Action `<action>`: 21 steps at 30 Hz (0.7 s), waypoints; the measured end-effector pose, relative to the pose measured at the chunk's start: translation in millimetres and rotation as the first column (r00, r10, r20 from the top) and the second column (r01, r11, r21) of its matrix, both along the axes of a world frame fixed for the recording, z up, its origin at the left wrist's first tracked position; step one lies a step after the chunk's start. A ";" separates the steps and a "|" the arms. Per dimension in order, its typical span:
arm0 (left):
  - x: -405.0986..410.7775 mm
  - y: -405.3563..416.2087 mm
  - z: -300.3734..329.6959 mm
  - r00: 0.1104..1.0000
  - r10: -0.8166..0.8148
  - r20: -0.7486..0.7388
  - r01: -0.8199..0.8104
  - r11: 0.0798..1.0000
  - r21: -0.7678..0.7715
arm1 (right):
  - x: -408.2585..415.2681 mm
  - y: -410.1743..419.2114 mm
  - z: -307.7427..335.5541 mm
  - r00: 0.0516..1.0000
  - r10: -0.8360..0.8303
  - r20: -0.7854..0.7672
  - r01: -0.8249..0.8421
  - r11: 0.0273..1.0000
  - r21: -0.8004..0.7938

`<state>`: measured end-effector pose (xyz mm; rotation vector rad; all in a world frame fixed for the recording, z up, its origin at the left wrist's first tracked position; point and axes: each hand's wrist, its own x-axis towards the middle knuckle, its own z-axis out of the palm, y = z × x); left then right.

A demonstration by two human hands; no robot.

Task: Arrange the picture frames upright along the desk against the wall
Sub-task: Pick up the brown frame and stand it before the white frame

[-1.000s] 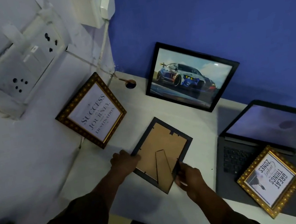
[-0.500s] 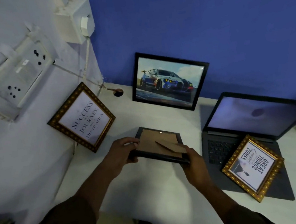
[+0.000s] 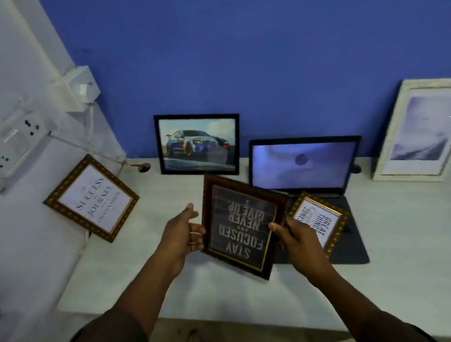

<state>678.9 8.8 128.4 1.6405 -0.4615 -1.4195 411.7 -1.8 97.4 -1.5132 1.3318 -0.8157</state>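
Gold SUCCESS frame (image 3: pixel 91 199) leans on the wall, beyond and left of the left hand (image 3: pixel 182 235). That hand, fingers loose, props the left edge of the dark red frame (image 3: pixel 241 224). Half a second back its cardboard back showed; now the print faces up, upside-down, clear of the desk. The right hand (image 3: pixel 295 236) pinches its right edge. Likely needs turning before it can stand at the wall.

left hand (image 3: pixel 182 235) thumb raised, right hand (image 3: pixel 293 233) pinching

desk (image 3: pixel 419 244) | leaning at walls: gold Success frame (image 3: pixel 92 199), car frame (image 3: pixel 199 144), white frame (image 3: pixel 428 128) | open laptop (image 3: pixel 302 165)
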 end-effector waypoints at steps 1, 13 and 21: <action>-10.5 3.3 -6.4 1.000 -0.009 0.011 0.008 1.000 0.024 | -9.2 2.2 0.4 0.997 -0.048 0.056 0.046 0.998 0.033; -235.6 14.9 -17.0 0.810 -0.587 -0.001 0.586 0.809 -0.040 | -184.4 26.1 34.1 0.687 -0.567 0.455 0.526 0.820 0.226; -316.8 -51.1 -24.4 0.857 -0.443 -0.264 0.354 0.877 -0.324 | -240.7 5.6 9.3 0.584 -0.676 0.449 0.565 0.736 0.374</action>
